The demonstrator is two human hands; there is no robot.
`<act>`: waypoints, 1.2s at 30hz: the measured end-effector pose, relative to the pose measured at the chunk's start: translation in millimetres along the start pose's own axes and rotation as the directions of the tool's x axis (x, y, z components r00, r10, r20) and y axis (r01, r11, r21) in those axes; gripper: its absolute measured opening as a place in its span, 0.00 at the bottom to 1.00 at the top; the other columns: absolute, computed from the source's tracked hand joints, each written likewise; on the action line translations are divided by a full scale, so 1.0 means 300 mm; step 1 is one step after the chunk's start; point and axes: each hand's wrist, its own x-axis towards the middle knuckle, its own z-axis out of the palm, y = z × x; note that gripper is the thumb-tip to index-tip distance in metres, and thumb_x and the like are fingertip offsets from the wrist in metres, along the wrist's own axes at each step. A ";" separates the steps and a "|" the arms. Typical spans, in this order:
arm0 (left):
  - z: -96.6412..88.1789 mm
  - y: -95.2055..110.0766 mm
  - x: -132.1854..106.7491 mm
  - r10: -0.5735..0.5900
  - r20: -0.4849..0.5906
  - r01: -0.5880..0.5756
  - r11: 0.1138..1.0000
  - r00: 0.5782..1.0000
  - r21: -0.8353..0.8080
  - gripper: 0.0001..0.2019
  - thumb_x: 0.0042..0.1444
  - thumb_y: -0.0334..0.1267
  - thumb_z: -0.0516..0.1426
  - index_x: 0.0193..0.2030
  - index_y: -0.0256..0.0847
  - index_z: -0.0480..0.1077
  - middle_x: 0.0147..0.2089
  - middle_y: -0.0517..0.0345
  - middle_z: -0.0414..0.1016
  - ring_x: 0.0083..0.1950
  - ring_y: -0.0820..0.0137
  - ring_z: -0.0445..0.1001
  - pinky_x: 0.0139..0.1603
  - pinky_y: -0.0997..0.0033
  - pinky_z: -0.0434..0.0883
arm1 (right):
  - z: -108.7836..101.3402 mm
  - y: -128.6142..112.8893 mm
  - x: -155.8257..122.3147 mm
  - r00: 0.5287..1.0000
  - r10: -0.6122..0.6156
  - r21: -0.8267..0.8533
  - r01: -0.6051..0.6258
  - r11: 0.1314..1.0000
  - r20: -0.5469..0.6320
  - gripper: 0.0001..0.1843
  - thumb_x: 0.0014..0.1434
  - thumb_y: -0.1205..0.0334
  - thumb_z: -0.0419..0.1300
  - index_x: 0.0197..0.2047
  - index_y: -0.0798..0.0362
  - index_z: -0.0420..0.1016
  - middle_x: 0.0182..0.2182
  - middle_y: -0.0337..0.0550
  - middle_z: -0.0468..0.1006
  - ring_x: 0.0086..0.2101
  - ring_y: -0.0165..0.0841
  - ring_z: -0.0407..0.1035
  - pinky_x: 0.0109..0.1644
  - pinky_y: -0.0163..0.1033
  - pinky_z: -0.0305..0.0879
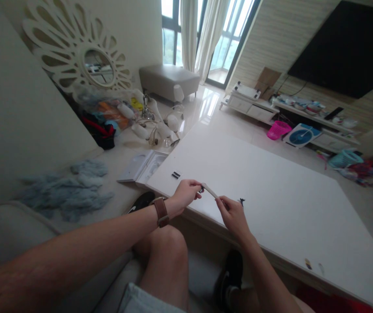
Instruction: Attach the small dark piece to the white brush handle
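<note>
Both my hands hold a thin pale strip (210,190) over the near edge of a white table (271,191). My left hand (185,194), with a brown watch strap on its wrist, pinches the strip's left end, where a small dark piece shows. My right hand (234,213) is closed on its right end. A tiny dark object (241,201) lies on the table just beyond my right hand. Two small black pieces (175,175) rest near the table's left corner.
An open white box (142,166) and a chandelier (154,121) lie on the floor to the left, beside a bluish cloth (64,191). A pink basket (278,129) and a fan (302,135) stand by the low TV cabinet (258,111). My knees are under the table edge.
</note>
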 end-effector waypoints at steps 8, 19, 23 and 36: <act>-0.003 -0.005 0.003 0.008 0.012 -0.008 1.000 1.000 0.001 0.05 0.55 0.28 0.55 0.33 0.33 0.74 0.33 0.52 0.77 0.26 0.76 0.71 0.31 0.73 0.64 | 0.002 -0.003 0.002 1.000 0.002 0.002 -0.002 1.000 0.000 0.22 0.68 0.49 0.49 0.31 0.53 0.75 0.19 0.35 0.65 0.22 0.29 0.58 0.29 0.36 0.49; -0.003 -0.016 0.013 -0.001 0.001 0.001 0.997 1.000 -0.071 0.04 0.55 0.27 0.57 0.33 0.33 0.74 0.29 0.55 0.75 0.27 0.74 0.73 0.34 0.72 0.67 | 0.003 0.008 0.000 1.000 0.006 -0.050 -0.008 0.999 -0.030 0.20 0.68 0.50 0.50 0.32 0.52 0.74 0.20 0.35 0.66 0.23 0.29 0.59 0.29 0.36 0.48; 0.001 -0.006 0.005 0.002 0.000 -0.002 0.996 1.000 -0.085 0.03 0.55 0.28 0.58 0.34 0.32 0.74 0.31 0.54 0.76 0.27 0.74 0.74 0.35 0.71 0.68 | 0.005 0.011 0.003 0.996 0.005 -0.068 -0.011 0.998 -0.089 0.20 0.68 0.50 0.50 0.31 0.52 0.72 0.21 0.36 0.66 0.24 0.29 0.59 0.30 0.36 0.49; 0.004 0.005 0.003 0.019 -0.039 -0.024 0.992 0.999 -0.121 0.04 0.57 0.27 0.56 0.32 0.33 0.71 0.28 0.56 0.74 0.26 0.73 0.75 0.34 0.71 0.69 | 0.001 0.016 -0.003 0.994 -0.061 -0.096 0.052 0.994 -0.094 0.19 0.67 0.52 0.52 0.30 0.53 0.73 0.21 0.36 0.65 0.24 0.29 0.58 0.31 0.36 0.49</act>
